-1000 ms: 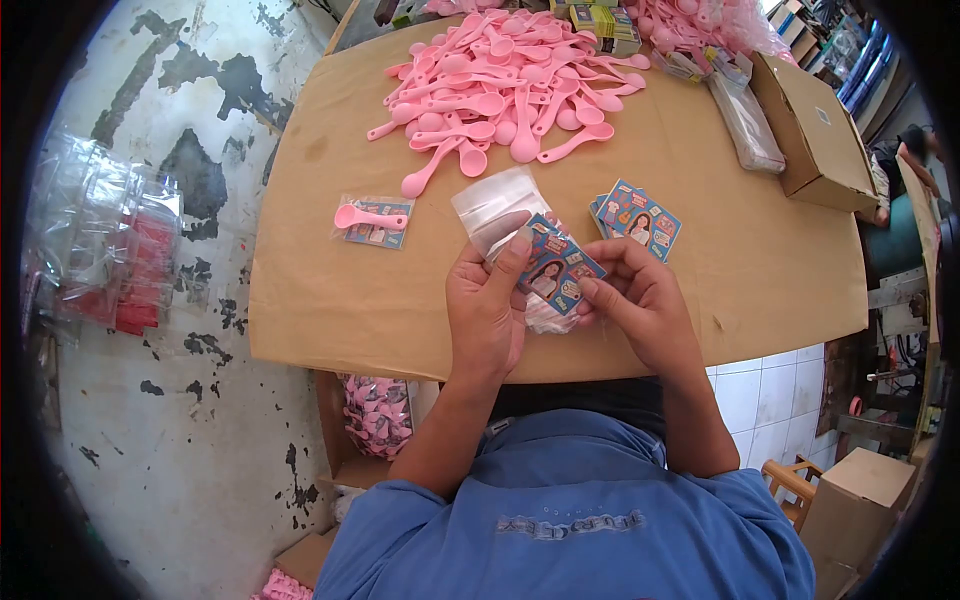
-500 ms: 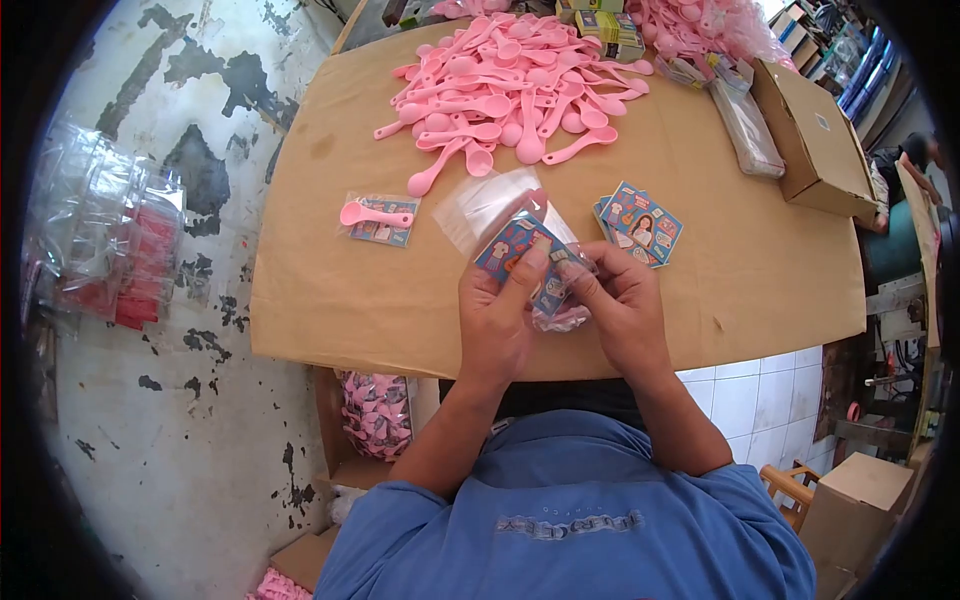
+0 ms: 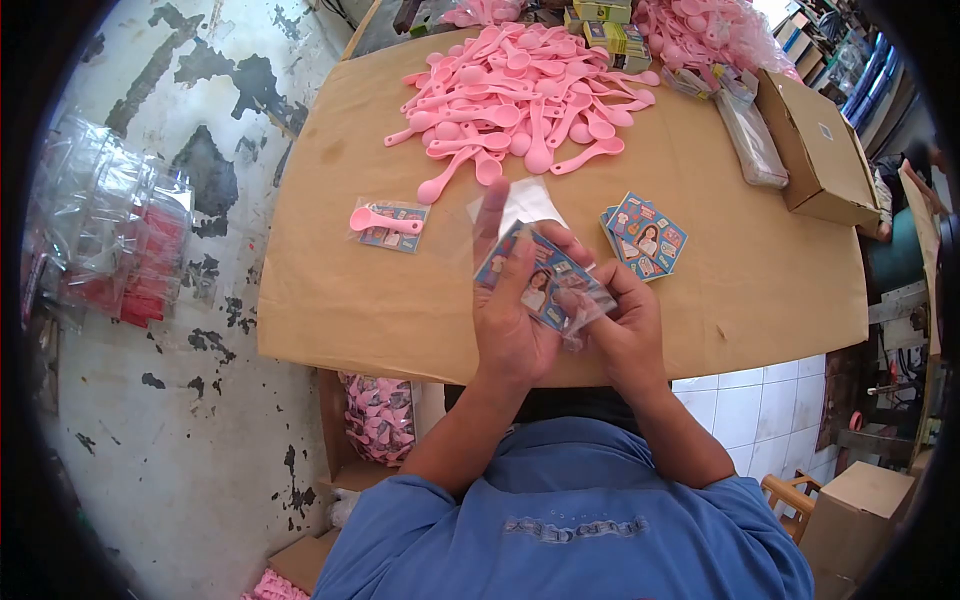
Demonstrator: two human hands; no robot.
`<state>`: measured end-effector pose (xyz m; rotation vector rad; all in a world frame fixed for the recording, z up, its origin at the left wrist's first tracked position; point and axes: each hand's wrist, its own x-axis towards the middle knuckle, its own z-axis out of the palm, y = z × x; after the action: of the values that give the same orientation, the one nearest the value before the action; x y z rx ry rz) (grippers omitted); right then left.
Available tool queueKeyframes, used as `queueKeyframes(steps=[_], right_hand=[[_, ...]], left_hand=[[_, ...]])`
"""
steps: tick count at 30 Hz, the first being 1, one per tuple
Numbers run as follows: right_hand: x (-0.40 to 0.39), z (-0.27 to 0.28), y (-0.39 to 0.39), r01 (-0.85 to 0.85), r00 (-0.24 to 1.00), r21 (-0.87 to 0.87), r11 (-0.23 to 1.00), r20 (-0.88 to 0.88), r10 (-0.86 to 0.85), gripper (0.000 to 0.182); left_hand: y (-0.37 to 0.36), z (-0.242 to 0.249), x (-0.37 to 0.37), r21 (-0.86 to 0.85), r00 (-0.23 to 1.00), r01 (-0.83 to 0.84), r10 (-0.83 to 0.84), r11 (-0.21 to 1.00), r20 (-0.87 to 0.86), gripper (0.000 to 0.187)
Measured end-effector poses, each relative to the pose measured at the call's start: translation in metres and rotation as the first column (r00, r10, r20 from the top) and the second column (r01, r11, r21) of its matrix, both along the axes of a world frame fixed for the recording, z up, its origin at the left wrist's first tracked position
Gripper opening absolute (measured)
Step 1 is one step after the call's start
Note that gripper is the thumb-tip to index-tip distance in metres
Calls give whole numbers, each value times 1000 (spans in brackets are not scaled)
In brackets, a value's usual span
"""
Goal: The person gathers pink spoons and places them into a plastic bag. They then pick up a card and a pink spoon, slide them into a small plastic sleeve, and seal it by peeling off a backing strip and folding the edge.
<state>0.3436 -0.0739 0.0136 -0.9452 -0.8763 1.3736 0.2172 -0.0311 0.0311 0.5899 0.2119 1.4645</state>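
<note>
Between my two hands is a blue printed card (image 3: 538, 285) in a clear plastic bag, tilted over the table's near edge. My left hand (image 3: 512, 315) holds the card's left side with the thumb on top and the index finger raised. My right hand (image 3: 625, 320) pinches the bag's lower right corner. Behind the hands lies a white plastic sheet or stack of bags (image 3: 532, 203). A pink spoon (image 3: 388, 221) rests on a bagged card (image 3: 405, 238) at the left. To the right sit a few overlapping blue cards (image 3: 650, 240).
A large pile of pink spoons (image 3: 520, 95) covers the far middle of the brown table (image 3: 330, 310). Behind it are yellow boxes (image 3: 620, 45). An open cardboard box (image 3: 815, 145) and a clear-wrapped packet (image 3: 750, 140) stand at the back right.
The card now lies further inside the clear bag. My left hand's index finger has lifted and straightened. The whole view has shifted slightly.
</note>
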Motion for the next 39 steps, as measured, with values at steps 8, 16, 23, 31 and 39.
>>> queueKeyframes(steps=[8, 16, 23, 31, 39], right_hand=[[-14, 2, 7, 218, 888, 365, 905, 312, -339, 30], [33, 42, 26, -293, 545, 670, 682, 703, -456, 17], [87, 33, 162, -586, 181, 456, 670, 879, -441, 25], [72, 17, 197, -726, -69, 220, 652, 919, -387, 31], [97, 71, 133, -384, 337, 619, 685, 785, -520, 23]], left_hand=[[-6, 5, -2, -67, 999, 33, -33, 997, 5, 55], [23, -22, -63, -321, 984, -85, 130, 943, 119, 44], [12, -18, -62, -302, 984, -172, 177, 937, -12, 43], [4, -30, -67, -277, 982, -189, 179, 942, -60, 45], [28, -23, -73, -192, 912, -402, 410, 895, 5, 41]])
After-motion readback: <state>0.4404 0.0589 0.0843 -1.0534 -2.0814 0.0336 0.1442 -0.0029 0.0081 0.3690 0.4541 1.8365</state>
